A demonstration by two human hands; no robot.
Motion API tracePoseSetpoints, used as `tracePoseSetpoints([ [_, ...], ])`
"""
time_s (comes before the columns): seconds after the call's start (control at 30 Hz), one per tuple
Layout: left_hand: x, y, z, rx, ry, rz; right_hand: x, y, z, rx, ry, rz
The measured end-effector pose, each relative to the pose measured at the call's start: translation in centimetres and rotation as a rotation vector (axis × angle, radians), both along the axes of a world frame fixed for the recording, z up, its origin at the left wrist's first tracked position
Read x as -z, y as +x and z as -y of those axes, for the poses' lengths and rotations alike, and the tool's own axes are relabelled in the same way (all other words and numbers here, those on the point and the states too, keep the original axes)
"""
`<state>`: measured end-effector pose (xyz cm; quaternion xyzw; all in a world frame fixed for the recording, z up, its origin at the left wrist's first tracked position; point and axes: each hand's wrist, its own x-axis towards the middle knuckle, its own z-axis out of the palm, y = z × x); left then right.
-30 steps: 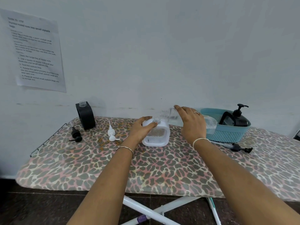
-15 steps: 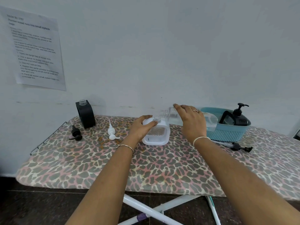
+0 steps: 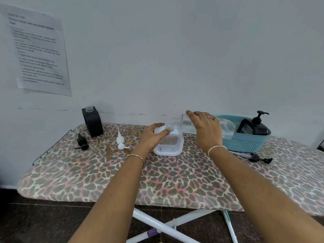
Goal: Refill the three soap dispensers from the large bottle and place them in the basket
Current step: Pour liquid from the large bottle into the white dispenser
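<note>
my left hand (image 3: 153, 137) gripping white square plastic dispenser (image 3: 171, 146), my right hand (image 3: 207, 131) curled round tilted clear plastic bottle (image 3: 228, 128), neck at dispenser's one o'clock

Both arms stretched forward. Left hand (image 3: 152, 137) curled over white dispenser (image 3: 171, 146) top (thumb by its neck). Right hand (image 3: 206, 131), right of dispenser, palm down, fingers wrapped over clear bottle (image 3: 228, 128).

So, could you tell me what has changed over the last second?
Nothing was visibly moved, taken or released. The left hand still grips the white dispenser; the right hand still holds the large bottle tilted toward its open neck. The basket and white pump stayed put.
</note>
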<state>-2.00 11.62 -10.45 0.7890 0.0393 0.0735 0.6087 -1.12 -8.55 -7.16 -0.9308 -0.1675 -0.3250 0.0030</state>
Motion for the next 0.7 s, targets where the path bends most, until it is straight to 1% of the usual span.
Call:
tracePoseSetpoints([
  [0.7, -0.15, -0.23, 0.05, -0.005, 0.009, -0.003, -0.23, 0.16, -0.01, -0.023, -0.072, 0.014],
])
